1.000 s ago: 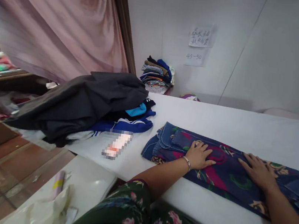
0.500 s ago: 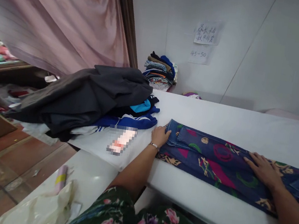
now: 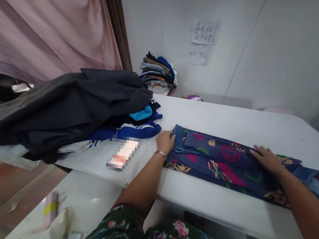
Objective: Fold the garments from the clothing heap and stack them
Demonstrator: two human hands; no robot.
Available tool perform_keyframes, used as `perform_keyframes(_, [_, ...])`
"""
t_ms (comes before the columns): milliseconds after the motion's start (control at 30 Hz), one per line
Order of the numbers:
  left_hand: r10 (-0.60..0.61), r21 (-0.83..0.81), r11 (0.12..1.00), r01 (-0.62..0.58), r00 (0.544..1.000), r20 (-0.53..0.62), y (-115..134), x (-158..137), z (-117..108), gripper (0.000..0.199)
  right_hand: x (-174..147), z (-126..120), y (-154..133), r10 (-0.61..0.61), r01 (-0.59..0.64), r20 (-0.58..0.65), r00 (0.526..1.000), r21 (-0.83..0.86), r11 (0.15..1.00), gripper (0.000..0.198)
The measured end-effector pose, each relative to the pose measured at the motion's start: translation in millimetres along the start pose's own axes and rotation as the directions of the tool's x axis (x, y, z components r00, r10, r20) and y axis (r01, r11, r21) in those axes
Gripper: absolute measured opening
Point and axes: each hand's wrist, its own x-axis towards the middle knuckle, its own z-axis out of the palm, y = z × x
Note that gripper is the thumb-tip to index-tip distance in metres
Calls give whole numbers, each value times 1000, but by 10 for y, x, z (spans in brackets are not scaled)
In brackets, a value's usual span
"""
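Note:
A pair of dark blue printed jeans point(image 3: 219, 160), patterned with magenta, green and tan figures, lies lengthwise across the white table. At its left end, my left hand point(image 3: 165, 142) is closed on the lighter denim edge, with the thumb on top and a bracelet at the wrist. Farther right, my right hand point(image 3: 267, 159) rests flat on the upper side of the fabric, fingers extended. Beyond it the right end of the jeans bends toward the frame's edge, partly covered by my right forearm.
Left of the jeans lies a heap of clothes under a dark grey garment point(image 3: 90, 101). A blurred-out item point(image 3: 122, 154) is near my left forearm. A folded clothes stack point(image 3: 158, 73) stands at the back by the wall. A purple roll point(image 3: 50, 209) lies on the lower left surface.
The view has turned slightly to the right. My right hand has shifted a little toward the left along the jeans, while my left hand stays at their left edge.

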Motion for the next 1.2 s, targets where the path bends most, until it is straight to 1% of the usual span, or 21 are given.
perform_keyframes(33, [49,-32,998,-50,999,-19,36,-24,-10,25,-29,-67,-147,-12,11,15,1000,51,999,56])
perform_keyframes(67, [113,-68,991,-114,993,-25,77,-52,-16,27,-74,-127,-311,-48,48,-2,999,115,992,58])
perform_keyframes(100, [186,-107,977,-187,982,-16,118,-82,-18,28,-131,-174,-481,-139,140,-18,990,197,970,57])
perform_keyframes(133, [263,-143,955,-260,965,2,157,-112,-14,29,-198,-205,-646,-261,256,-22,965,280,925,54])
perform_keyframes(167, [338,-172,928,-330,941,22,190,-141,-5,29,-268,-219,-796,-332,327,-42,942,324,888,51])
perform_keyframes(233, [458,-197,878,-437,886,75,233,-183,25,33,-400,-199,-1015,-410,420,-111,905,371,828,45])
perform_keyframes(300, [510,-179,857,-484,847,150,249,-199,60,36,-505,-129,-1107,-421,459,-186,888,416,785,43])
perform_keyframes(333, [513,-162,857,-489,838,184,251,-198,76,33,-545,-83,-1110,-416,468,-214,884,432,771,44])
perform_keyframes(400, [498,-129,867,-481,839,219,257,-189,99,25,-603,15,-1065,-416,478,-236,878,426,768,44])
perform_keyframes(533, [469,-95,883,-459,863,187,293,-179,100,26,-655,144,-974,-454,511,-236,859,341,789,40])
perform_keyframes(667, [472,-70,882,-467,872,130,323,-174,93,28,-677,134,-1002,-480,555,-290,828,298,776,36])
perform_keyframes(733, [465,-48,886,-462,879,110,317,-162,106,29,-686,111,-1023,-496,572,-297,816,294,766,35])
perform_keyframes(900, [395,-6,917,-398,908,141,261,-121,166,34,-680,120,-1013,-493,559,-267,828,328,761,33])
perform_keyframes(967, [365,-32,931,-365,919,146,241,-111,180,36,-669,147,-998,-486,553,-268,832,345,758,34])
perform_keyframes(1067, [338,-128,938,-321,929,148,221,-109,171,39,-663,166,-989,-468,540,-273,841,363,759,35])
perform_keyframes(1133, [303,-194,942,-272,941,152,219,-110,139,41,-672,145,-1003,-450,525,-273,850,375,764,32])
perform_keyframes(1200, [243,-233,951,-205,959,147,233,-98,85,40,-683,92,-1039,-433,509,-270,860,388,768,26])
